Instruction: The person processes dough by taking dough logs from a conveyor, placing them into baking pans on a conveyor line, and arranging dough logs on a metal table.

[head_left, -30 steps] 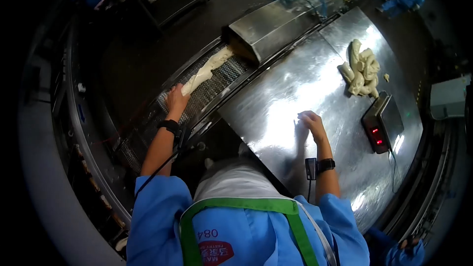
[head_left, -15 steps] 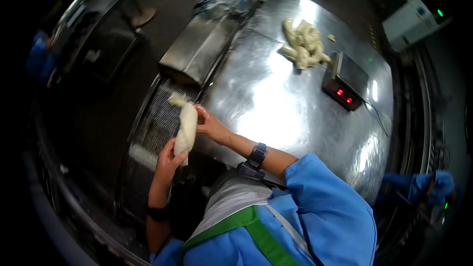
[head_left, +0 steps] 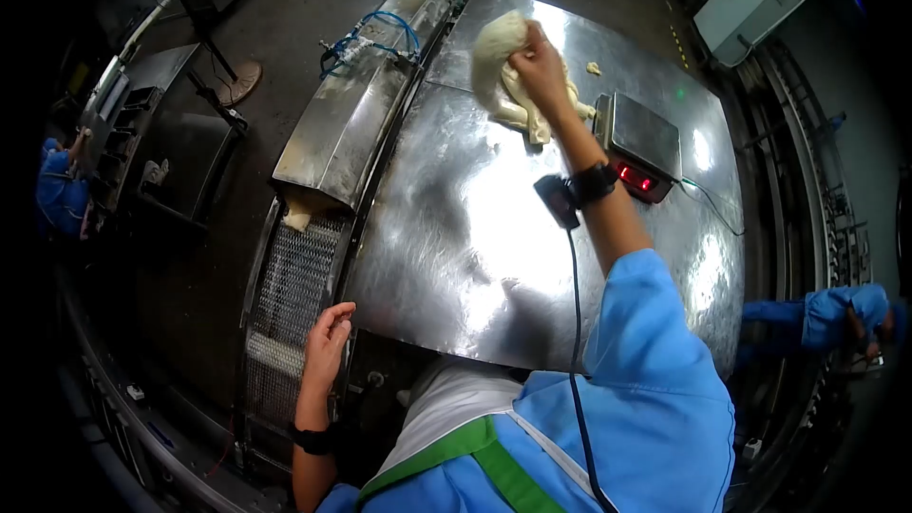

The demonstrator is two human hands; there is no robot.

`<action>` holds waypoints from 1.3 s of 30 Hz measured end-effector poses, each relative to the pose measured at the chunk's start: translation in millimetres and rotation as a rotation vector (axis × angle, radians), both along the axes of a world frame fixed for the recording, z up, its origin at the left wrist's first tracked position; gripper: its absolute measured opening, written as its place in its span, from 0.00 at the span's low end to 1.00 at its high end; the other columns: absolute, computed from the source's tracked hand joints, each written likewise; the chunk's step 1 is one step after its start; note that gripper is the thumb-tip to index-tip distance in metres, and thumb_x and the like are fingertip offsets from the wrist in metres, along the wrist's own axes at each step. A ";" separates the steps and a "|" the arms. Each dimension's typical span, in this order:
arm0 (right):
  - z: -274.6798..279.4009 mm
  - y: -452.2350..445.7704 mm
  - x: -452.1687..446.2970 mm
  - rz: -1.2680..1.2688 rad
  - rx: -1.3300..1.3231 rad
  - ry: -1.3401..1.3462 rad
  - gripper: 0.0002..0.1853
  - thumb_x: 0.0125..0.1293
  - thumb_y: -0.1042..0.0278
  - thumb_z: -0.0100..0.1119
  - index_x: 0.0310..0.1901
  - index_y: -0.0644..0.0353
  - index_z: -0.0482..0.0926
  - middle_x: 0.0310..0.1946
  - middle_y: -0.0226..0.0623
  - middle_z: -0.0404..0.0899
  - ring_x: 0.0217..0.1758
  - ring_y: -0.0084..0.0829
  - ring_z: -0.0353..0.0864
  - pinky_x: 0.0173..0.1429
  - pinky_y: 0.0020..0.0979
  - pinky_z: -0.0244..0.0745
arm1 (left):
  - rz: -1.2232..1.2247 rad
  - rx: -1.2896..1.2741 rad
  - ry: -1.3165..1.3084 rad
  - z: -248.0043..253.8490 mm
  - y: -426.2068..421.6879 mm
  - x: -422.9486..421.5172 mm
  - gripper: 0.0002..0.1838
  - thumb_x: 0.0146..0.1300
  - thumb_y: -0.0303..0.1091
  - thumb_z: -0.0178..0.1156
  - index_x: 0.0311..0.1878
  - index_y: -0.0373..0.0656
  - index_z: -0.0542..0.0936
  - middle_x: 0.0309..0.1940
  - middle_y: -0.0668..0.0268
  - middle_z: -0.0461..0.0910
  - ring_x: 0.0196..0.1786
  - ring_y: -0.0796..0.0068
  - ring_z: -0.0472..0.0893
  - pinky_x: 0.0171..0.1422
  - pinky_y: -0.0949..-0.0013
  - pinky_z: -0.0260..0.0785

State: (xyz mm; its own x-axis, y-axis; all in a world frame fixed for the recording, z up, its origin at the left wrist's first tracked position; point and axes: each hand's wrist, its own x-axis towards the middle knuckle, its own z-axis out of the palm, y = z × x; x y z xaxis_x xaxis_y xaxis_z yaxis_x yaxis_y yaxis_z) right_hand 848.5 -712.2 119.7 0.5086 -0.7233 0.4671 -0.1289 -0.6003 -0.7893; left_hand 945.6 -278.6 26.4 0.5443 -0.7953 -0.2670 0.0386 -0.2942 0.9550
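Observation:
My right hand (head_left: 541, 74) reaches to the far part of the metal table (head_left: 418, 256), its fingers closed on a thick, pale piece of dough (head_left: 489, 62) that is lifted and bent. Under it lies a pile of dough strips (head_left: 522, 117), partly hidden by the hand and the piece. Near the table's front left corner, beside the wire mesh conveyor belt (head_left: 302, 261), my left hand (head_left: 327, 347) is raised with loosely bent fingers and holds nothing. The end of another dough piece (head_left: 298, 216) pokes out from beneath the metal cover (head_left: 351, 100) over the belt.
A scale (head_left: 643, 138) with red digits and a cable stands right of the dough pile, near a small dough scrap (head_left: 594, 68). Blue hoses (head_left: 370, 43) lie on the cover. Co-workers in blue are at the left (head_left: 63, 185) and right (head_left: 841, 315). A white cabinet (head_left: 746, 8) stands at the back.
The twisted dough piece has left my hands, and dough now shows at the cover's mouth. My right hand has moved to the pile and lifted a piece; the left has opened and dropped back slightly.

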 end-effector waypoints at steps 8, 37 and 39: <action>-144.8 -73.8 -53.8 -0.182 -0.084 0.368 0.28 0.50 0.66 0.53 0.55 0.60 0.62 0.45 0.51 0.70 0.47 0.44 0.70 0.50 0.35 0.65 | 0.058 0.000 -0.021 -9.8 2.8 -2.3 0.14 0.56 0.25 0.46 0.46 0.35 0.71 0.41 0.64 0.72 0.45 0.75 0.70 0.51 0.76 0.60; -217.4 144.4 -51.7 0.257 -0.229 0.907 0.18 0.45 0.66 0.59 0.42 0.50 0.73 0.36 0.46 0.72 0.35 0.39 0.75 0.36 0.34 0.72 | 0.518 0.652 -0.566 -107.0 75.6 117.2 0.19 0.42 0.32 0.61 0.38 0.45 0.65 0.37 0.57 0.72 0.39 0.61 0.71 0.42 0.64 0.63; -216.2 162.4 -32.7 0.463 0.069 0.826 0.19 0.49 0.62 0.57 0.45 0.54 0.71 0.39 0.44 0.71 0.41 0.36 0.73 0.41 0.32 0.71 | 0.520 0.459 -0.556 -113.7 78.9 109.1 0.17 0.42 0.30 0.59 0.36 0.44 0.65 0.31 0.60 0.72 0.34 0.65 0.71 0.38 0.67 0.64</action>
